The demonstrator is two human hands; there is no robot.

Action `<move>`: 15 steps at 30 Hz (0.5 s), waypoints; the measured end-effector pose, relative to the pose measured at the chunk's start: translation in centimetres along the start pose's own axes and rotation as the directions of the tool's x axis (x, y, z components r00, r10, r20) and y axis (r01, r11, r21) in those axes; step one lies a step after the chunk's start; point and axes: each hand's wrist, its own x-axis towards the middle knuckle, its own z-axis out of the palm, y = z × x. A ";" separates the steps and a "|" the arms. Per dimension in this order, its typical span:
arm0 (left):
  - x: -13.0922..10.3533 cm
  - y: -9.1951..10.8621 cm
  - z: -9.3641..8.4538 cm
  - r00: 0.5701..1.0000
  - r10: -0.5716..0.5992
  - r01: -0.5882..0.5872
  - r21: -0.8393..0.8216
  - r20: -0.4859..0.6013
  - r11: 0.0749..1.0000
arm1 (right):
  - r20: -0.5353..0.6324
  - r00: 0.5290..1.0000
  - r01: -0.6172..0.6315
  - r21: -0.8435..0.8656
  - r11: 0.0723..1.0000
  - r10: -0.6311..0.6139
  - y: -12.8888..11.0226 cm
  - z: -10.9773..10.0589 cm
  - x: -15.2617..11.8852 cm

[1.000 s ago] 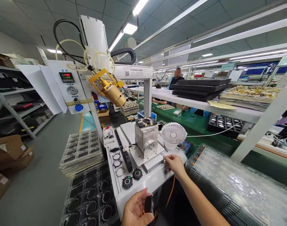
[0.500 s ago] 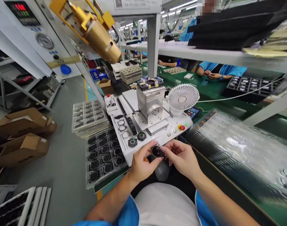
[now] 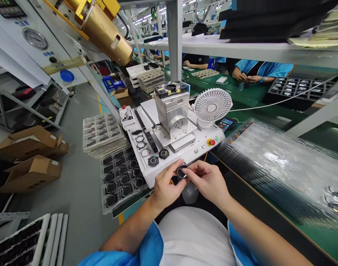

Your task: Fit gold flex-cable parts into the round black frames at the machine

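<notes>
Head cam, looking down: two bare hands meet over the wearer's lap, just off the near edge of a white machine base (image 3: 146, 173). Btwn them is a small round dark part (image 3: 181, 171) w/ a shiny rim. Left hand (image 3: 165, 184) grips the rim w/ thumb & fingers from the left; right hand (image 3: 212, 183) has thumb & index closed on the right side, other fingers curled. Face is tilted up, prob. so the wearer can see it; the two-sided hold likely keeps it steady b/c it's so small.

On the base, near left, lie two black round modules (image 3: 153, 160), side by side but apart, w/ three thin rings (image 3: 145, 152) in a row beyond, prob. laid out singly for easy pickup. Mid-base is a metal block fixture (image 3: 171, 114), a black holder (image 3: 170, 88) on top. White fan (image 3: 212, 107) faces the wearer from the right, maybe for airflow. Red button (image 3: 212, 142) sits on the near right edge, seemingly for quick reach.

Left of the base: a clear tray (image 3: 103, 199) of dark round pieces in separate pockets, prob. so they don't rub. Far left, overhead, hangs a gold cylinder (image 3: 108, 35). Far right, a co-worker's hands (image 3: 248, 78) are together; grip details: can't tell.
</notes>
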 end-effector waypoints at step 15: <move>-2.3 -1.7 2.2 0.992 -0.125 0.127 -0.142 0.025 0.982 | 0.090 0.987 -0.148 0.131 0.980 0.137 2.7 -0.1 -0.1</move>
